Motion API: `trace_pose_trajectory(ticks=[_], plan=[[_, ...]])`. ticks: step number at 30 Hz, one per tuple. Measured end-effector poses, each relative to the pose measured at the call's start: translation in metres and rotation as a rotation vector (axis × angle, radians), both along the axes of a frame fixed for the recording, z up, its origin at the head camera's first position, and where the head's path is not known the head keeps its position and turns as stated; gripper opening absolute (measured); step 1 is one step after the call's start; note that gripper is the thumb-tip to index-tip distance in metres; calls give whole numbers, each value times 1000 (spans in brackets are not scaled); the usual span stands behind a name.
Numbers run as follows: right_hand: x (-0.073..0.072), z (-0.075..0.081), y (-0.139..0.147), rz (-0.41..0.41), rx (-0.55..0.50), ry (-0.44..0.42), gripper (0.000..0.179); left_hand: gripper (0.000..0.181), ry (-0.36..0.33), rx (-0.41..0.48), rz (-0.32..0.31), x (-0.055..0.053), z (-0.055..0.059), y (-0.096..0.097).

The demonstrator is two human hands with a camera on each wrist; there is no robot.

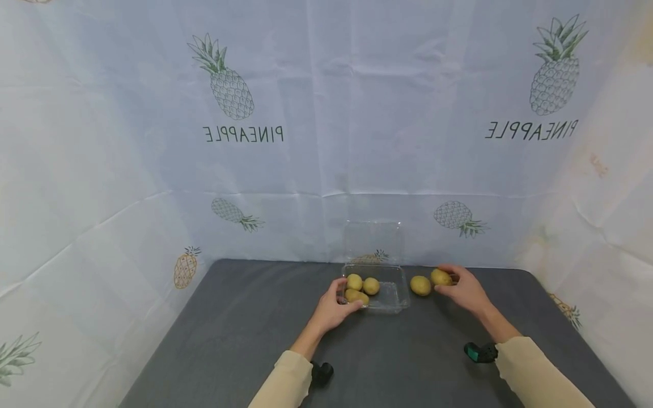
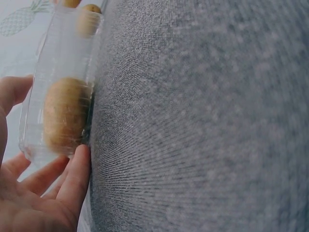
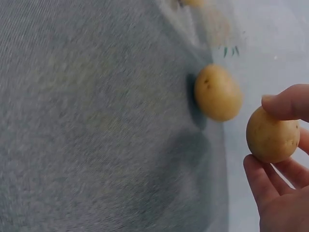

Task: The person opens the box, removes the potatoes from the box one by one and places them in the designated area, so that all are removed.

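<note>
A clear plastic container (image 1: 390, 297) with its hinged lid (image 1: 373, 241) raised stands near the back of the table. Inside it, three potatoes (image 1: 371, 286) lie toward the left half. My left hand (image 1: 334, 309) holds the container's left end, thumb along the near side and fingers around the end wall; one potato (image 2: 66, 116) shows through the plastic beside those fingers. Between thumb and fingers my right hand (image 1: 464, 290) pinches a potato (image 3: 273, 135), raised off the table with a shadow below. Another potato (image 1: 420, 285) rests on the table between the container and the right hand.
The dark grey cloth-covered table (image 1: 229, 340) ends close behind the container. A white curtain (image 1: 306, 158) printed with pineapples hangs at the back and both sides. Black wrist devices (image 1: 481, 352) sit at both cuffs.
</note>
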State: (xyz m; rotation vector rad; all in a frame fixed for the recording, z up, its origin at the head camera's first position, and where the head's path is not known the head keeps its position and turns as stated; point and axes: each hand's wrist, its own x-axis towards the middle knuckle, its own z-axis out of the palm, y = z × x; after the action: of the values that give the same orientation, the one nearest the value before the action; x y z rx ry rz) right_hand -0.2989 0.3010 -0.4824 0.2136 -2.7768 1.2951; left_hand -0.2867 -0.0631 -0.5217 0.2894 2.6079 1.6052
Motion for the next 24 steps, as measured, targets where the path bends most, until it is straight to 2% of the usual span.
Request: trace_pose_trajectory(ticks=[13, 24], plan=[[-7, -23, 8, -30, 74, -23, 59, 77, -3, -11, -7, -2, 1, 1], [-11, -30, 11, 7, 137, 1, 60, 77, -3, -13, -11, -2, 1, 0]])
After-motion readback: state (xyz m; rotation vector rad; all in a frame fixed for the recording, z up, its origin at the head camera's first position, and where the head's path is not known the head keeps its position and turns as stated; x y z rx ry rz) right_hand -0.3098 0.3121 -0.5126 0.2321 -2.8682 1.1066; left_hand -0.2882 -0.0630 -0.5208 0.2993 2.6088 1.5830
